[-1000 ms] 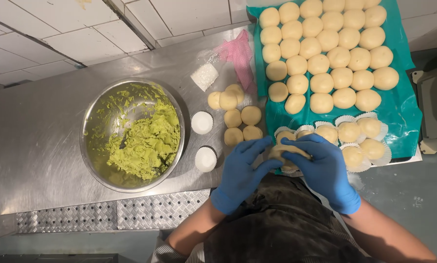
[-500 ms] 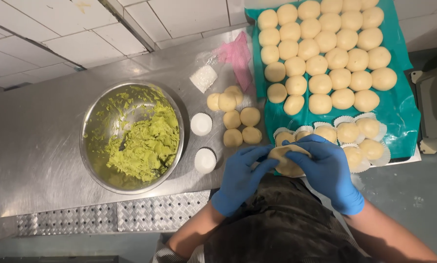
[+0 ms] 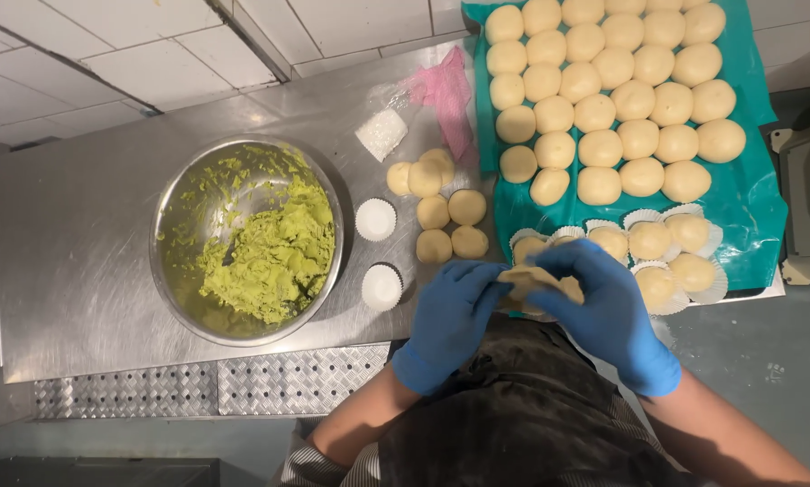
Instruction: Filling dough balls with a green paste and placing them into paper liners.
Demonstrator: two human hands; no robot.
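Note:
Both of my hands wear blue gloves and close around one pale piece of dough [image 3: 529, 283] held just off the table's front edge. My left hand [image 3: 448, 317] cups it from the left, my right hand [image 3: 603, 307] curls over it from the right. Left of my hands stands a steel bowl [image 3: 181, 189] with green paste [image 3: 274, 257]. Several small dough balls [image 3: 450, 221] lie on the steel table [image 3: 80, 225] between bowl and tray.
A tray lined with green plastic [image 3: 748, 194] holds several rows of dough balls [image 3: 612, 99], and several filled ones in white paper cups [image 3: 671, 248] at its near edge. Two empty paper cups [image 3: 376, 219] sit by the bowl. A pink bag [image 3: 441, 90] lies behind.
My hands have stayed in place at the table's edge, with the fingers shifting around the dough piece and closing more tightly over it.

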